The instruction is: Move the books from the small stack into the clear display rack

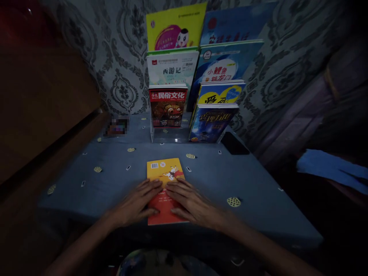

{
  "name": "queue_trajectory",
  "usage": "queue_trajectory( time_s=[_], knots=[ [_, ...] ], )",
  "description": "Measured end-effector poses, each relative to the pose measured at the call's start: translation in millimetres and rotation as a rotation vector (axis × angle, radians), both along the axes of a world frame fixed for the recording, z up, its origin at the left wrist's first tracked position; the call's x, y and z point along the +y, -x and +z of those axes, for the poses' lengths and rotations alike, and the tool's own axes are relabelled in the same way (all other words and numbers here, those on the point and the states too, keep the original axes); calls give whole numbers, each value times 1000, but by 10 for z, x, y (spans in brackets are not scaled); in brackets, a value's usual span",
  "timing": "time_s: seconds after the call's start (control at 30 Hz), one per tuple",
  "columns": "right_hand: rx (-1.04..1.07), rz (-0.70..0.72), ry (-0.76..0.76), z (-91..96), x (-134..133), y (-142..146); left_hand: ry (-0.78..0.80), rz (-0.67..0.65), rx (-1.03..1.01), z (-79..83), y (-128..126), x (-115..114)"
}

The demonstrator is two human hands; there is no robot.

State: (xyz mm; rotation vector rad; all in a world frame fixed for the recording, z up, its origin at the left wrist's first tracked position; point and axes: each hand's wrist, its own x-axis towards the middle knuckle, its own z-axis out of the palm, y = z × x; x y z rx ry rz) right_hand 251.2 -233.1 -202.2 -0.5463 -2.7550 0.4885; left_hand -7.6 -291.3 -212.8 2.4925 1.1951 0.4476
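Observation:
A closed book [168, 214] with a yellow and red cover lies flat near the table's front edge. Its upper part shows a barcode and small drawn figures. My left hand [140, 199] rests on the book's left side, fingers stretched out flat. From the right, my right hand [191, 199] lies on the cover too, its fingers extended and spread. The fingertips of both hands come close together over the middle of the book, hiding part of the cover.
Behind the book, a clear stepped rack [172, 135] holds several upright books in two columns. A dark flat object [235, 143] lies right of it. A blurred-out item [116, 126] sits at the back left. The table [109, 191] has a blue-grey cloth; blue fabric [330, 166] lies at right.

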Motion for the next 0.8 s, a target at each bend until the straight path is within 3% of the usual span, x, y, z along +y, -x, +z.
queue_trajectory(
  time_s=[0.23, 0.37, 0.53, 0.8],
  knots=[
    [63, -144, 38, -150, 636, 359, 68, 253, -277, -45, -5, 667],
    [56, -272, 37, -252, 870, 355, 175, 308, -461, -25, -11, 799],
    [65, -335, 53, -313, 863, 321, 224, 335, -503, -43, -25, 780],
    [74, -363, 88, -282, 611, 101, 65, 382, -387, -119, -66, 759]
  ],
)
